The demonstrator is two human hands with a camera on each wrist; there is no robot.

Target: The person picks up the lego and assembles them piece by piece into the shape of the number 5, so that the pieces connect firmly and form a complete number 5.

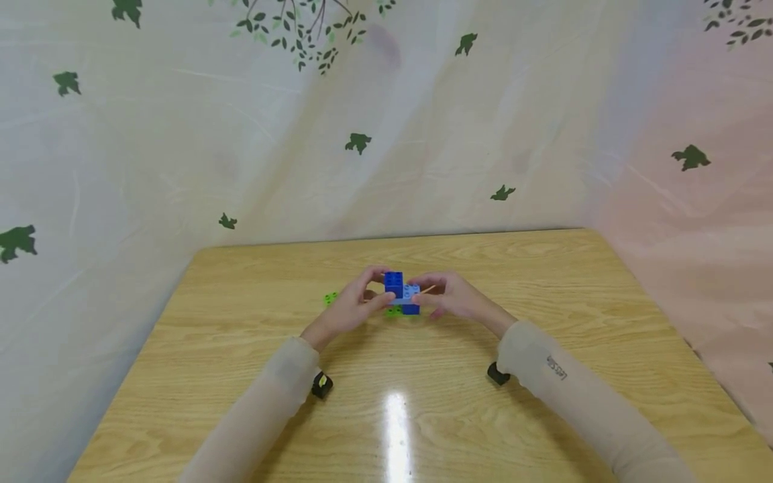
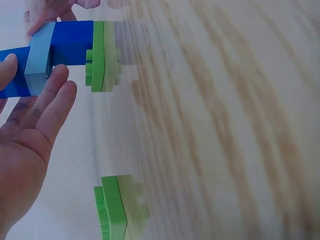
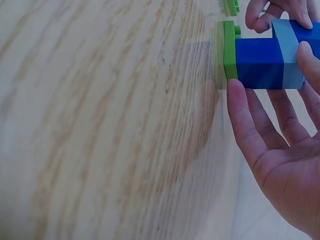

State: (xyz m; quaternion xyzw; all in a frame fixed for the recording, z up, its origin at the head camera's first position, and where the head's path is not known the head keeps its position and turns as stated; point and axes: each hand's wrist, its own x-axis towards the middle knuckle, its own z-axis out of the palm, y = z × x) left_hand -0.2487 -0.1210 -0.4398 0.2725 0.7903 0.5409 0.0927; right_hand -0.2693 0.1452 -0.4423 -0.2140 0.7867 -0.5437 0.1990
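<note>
A small stack of building blocks stands on the table between the two hands. At its foot lies a green brick (image 2: 98, 65), and on that sits a dark blue block (image 3: 259, 62). A light blue brick (image 1: 411, 292) comes above, with an upper dark blue block (image 1: 394, 283) on its left part. My left hand (image 1: 351, 305) holds this upper block, its thumb on the near face and fingers behind. My right hand (image 1: 455, 295) pinches the right end of the light blue brick, thumb in front; in the right wrist view its lower fingers extend beside the stack.
Left of the stack, partly behind the left hand, another green brick (image 1: 330, 298) lies on the wooden table (image 1: 386, 376). A pale curtain (image 1: 290, 154) with printed leaves and birds hangs behind the table. Black wrist cameras (image 1: 322, 385) hang below both sleeves.
</note>
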